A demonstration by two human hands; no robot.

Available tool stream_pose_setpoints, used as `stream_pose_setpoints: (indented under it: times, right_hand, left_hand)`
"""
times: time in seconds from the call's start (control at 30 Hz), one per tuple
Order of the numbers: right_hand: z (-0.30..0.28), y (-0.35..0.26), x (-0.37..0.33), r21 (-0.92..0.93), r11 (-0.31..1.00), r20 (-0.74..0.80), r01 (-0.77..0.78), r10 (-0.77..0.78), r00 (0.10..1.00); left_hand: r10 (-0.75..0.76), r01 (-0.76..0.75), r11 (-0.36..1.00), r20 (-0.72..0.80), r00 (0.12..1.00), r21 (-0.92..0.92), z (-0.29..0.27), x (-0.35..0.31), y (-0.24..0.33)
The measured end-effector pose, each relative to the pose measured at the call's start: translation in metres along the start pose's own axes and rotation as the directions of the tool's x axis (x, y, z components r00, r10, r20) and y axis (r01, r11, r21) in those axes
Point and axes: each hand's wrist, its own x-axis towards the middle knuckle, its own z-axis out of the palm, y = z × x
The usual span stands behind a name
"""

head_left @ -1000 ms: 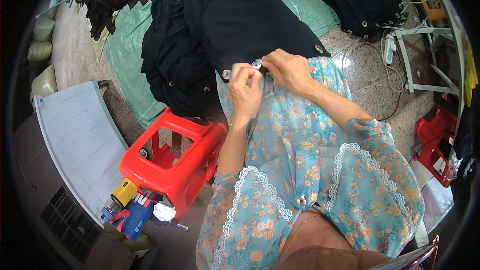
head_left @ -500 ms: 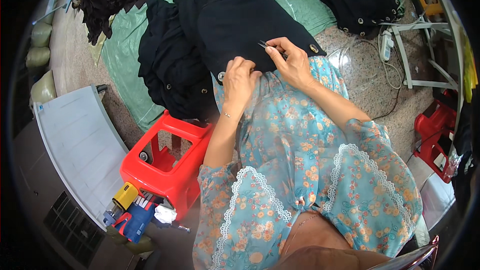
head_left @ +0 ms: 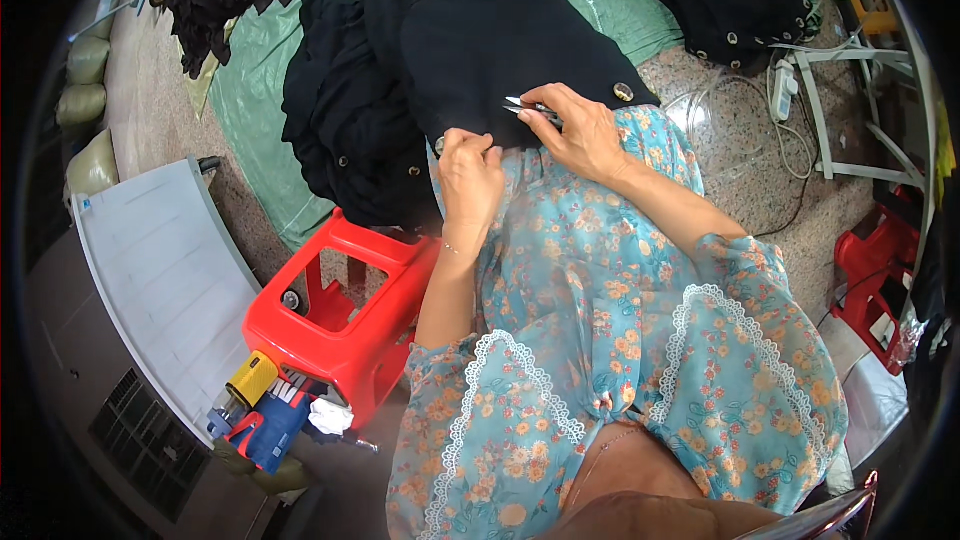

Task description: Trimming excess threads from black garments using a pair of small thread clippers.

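A black garment (head_left: 510, 30) is spread across my lap, its lower edge lying against my blue floral clothing. My left hand (head_left: 468, 182) is closed, its fingers pinching the garment's near edge beside a shiny round button or eyelet (head_left: 440, 145). In my right hand (head_left: 582, 135) is a small pair of thread snips (head_left: 516, 105). Their bright blades point left over the black cloth and stand slightly apart. Another round gold-rimmed fitting (head_left: 623, 92) shows at the garment's right corner. Any thread between my hands is too fine to make out.
More black garments (head_left: 350, 110) are heaped to the left on a green sheet (head_left: 245, 120). A red plastic stool (head_left: 380, 240) stands by my left arm, with a blue-and-yellow object (head_left: 275, 420) beside it. At right are a power strip (head_left: 783, 90), loose cables and a white frame (head_left: 815, 125).
My right hand has shifted slightly left, and the snips' blades now show more plainly, spread apart. The left hand has curled tighter and moved a little lower at the cloth's edge.
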Motion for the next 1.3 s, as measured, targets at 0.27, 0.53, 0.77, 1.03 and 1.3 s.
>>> stream_pose_setpoints:
  times: [0.27,0.53,0.77,1.03,1.3]
  right_hand:
    - [0.001,0.002,0.000,-0.032,0.998,0.026,0.046,-0.045,0.999]
    - [0.001,0.001,0.000,-0.040,0.998,0.019,0.052,-0.052,0.998]
    - [-0.001,0.000,-0.003,-0.093,0.955,0.211,0.280,-0.256,0.943]
    - [0.013,-0.002,-0.006,-0.274,0.850,0.299,0.451,-0.370,0.880]
    - [0.013,-0.008,-0.006,-0.429,0.732,0.355,0.530,-0.403,0.844]
  left_hand:
    - [-0.048,0.046,0.997,-0.037,0.998,-0.055,0.006,-0.005,-0.006]
    - [0.000,0.001,1.000,-0.059,0.998,0.014,0.016,-0.008,-0.002]
    - [-0.004,-0.009,0.996,-0.159,0.987,-0.085,0.022,-0.007,-0.016]
    - [-0.146,0.110,0.958,-0.118,0.982,-0.263,0.025,-0.008,-0.019]
    - [-0.093,0.049,0.967,-0.164,0.982,-0.251,0.031,-0.007,-0.014]
